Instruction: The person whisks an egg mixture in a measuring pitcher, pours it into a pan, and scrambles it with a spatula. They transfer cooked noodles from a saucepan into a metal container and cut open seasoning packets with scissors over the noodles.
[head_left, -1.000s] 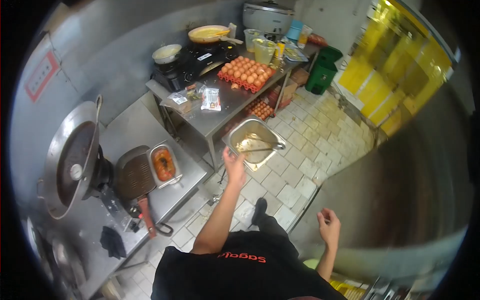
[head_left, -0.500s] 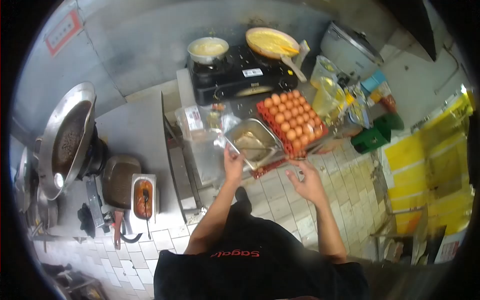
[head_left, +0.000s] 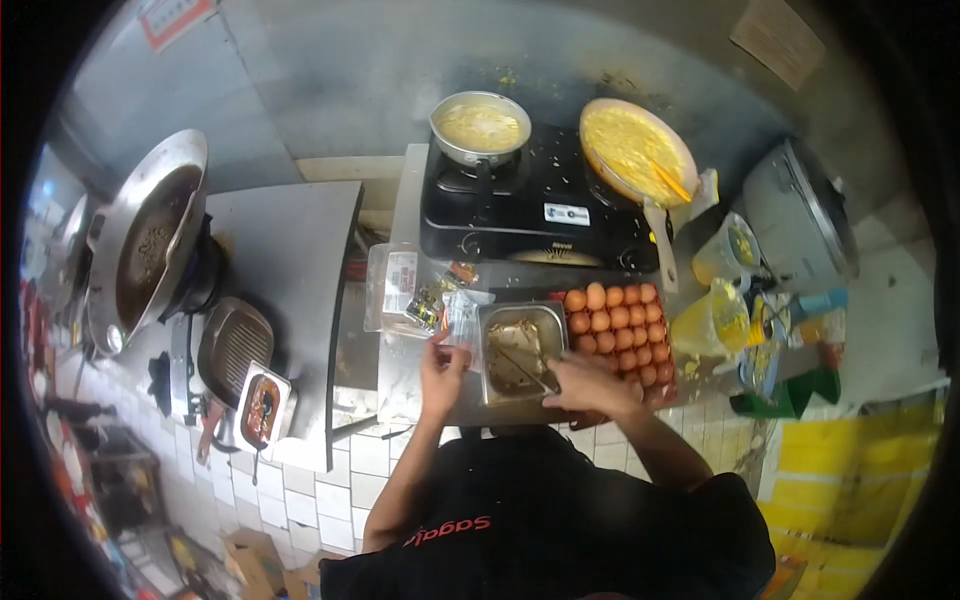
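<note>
A rectangular metal pan (head_left: 483, 360) stands at the front of the counter, with pale residue inside. A thin metal utensil (head_left: 522, 369), perhaps tongs, slants across it. My right hand (head_left: 592, 387) reaches over the pan's right edge, its fingers closed around the utensil's near end; the exact grip is partly hidden. My left hand (head_left: 443, 376) is to the left of the pan, apart from it, fingers loosely curled and separated, holding nothing visible. Close above it lies a clear plastic bag (head_left: 462, 315). A red tray of brown eggs (head_left: 627, 333) sits directly right of the pan.
Behind stands a black two-burner stove (head_left: 510, 220) with a small pot (head_left: 482, 128) and a frying pan (head_left: 640, 150) of yellow food. Yellow-stained containers (head_left: 712, 320) are at right. The left counter (head_left: 290, 290) bears a large wok (head_left: 150, 240) and a grill pan (head_left: 235, 345).
My left hand has let go of the metal pan and is to its left. The pan now sits squarer to the counter. My right hand has moved onto its right side. The view has shifted.
</note>
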